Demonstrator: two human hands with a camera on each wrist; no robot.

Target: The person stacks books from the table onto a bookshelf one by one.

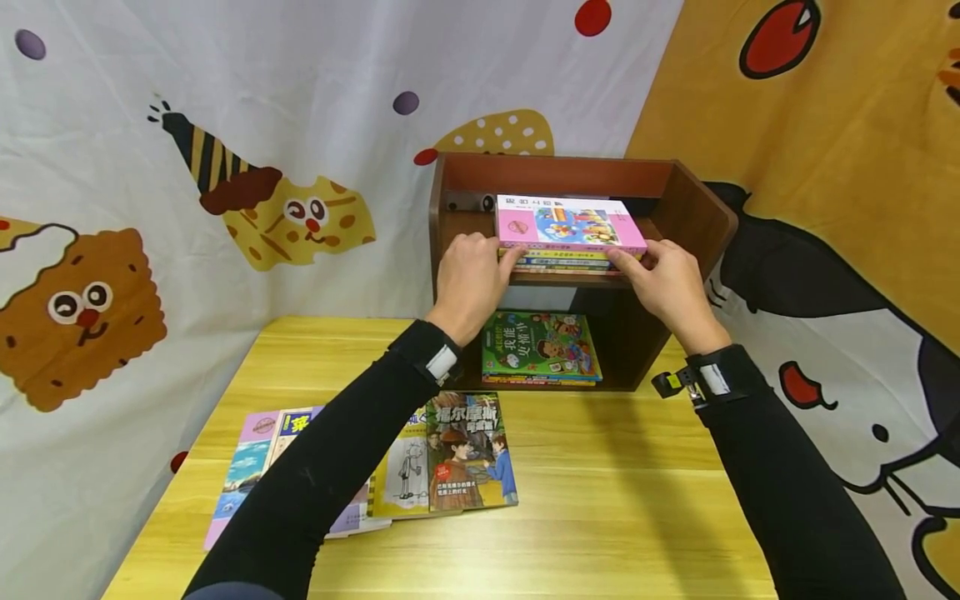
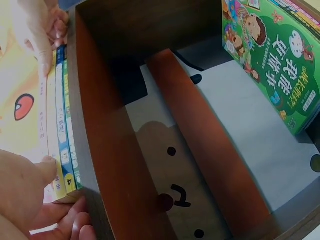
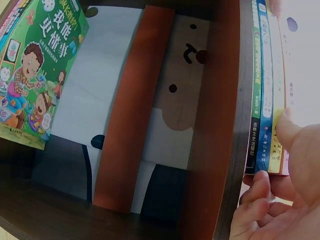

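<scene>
A stack of books [image 1: 566, 258] lies flat on the upper level of a brown wooden shelf [image 1: 555, 175], spines toward me; a pink-covered book [image 1: 517, 227] tops it. My left hand [image 1: 471, 283] grips the stack's left end, and my right hand [image 1: 675, 287] holds the right end. In the left wrist view, the left hand's thumb [image 2: 47, 169] rests on the spines while its fingers curl around the end. The right wrist view has the right hand [image 3: 300, 160] in a similar hold, thumb against a yellow spine [image 3: 276, 150].
Another stack, with a green book [image 1: 536, 346] on top, lies in the shelf's lower compartment. Several books lie overlapping on the wooden table [image 1: 585, 517], among them a detective-themed one [image 1: 472, 458] and a yellow one [image 1: 401, 483]. A patterned cloth [image 1: 300, 75] hangs behind.
</scene>
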